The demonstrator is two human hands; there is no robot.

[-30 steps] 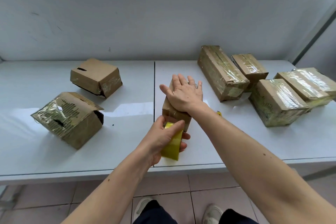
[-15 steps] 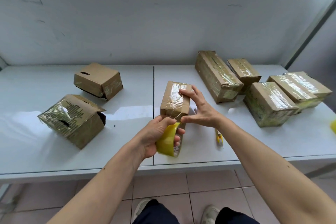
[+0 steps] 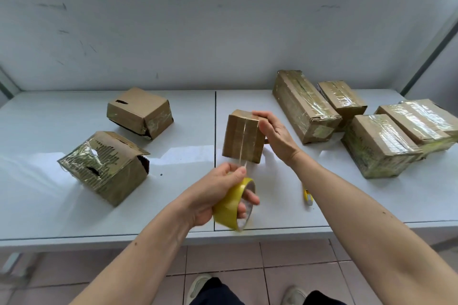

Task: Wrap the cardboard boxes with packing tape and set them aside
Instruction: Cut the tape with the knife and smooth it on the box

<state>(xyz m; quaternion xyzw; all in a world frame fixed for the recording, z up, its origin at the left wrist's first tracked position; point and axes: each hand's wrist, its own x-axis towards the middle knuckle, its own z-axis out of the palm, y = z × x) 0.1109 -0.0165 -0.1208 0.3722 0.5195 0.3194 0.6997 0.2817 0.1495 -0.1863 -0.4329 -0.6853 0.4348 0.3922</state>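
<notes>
**Head cam: small box up in one hand, tape roll in the other**

Head view has the right hand (image 3: pixel 275 135) holding the small cardboard box (image 3: pixel 244 136) up near the middle of the surface (image 3: pixel 49 205), fingers curled over its far top edge and palm along its right side. Left hand (image 3: pixel 218 190) is just near of that, fingers hooked through the core of the yellow tape roll (image 3: pixel 234 205), thumb pinching a clear strip that runs up the box's near face. Both forearms come in from the near edge, right one crossing over the near-right part of the surface.

Room-wise, the seam down the middle sits right beside the box, and the near-middle stretch between the hands and the front edge is bare. A yellow cutter (image 3: pixel 308 197) lies just right of the roll, partly under the right forearm.

Left side has two worn boxes: a crumpled taped one (image 3: pixel 104 166) nearer, a plainer one (image 3: pixel 140 112) farther back. Right side is crowded with four taped boxes: a long box (image 3: pixel 303 106), a smaller one (image 3: pixel 342 99) behind it, a chunky one (image 3: pixel 379 146) and a flat one (image 3: pixel 418 121) at the far right.
</notes>
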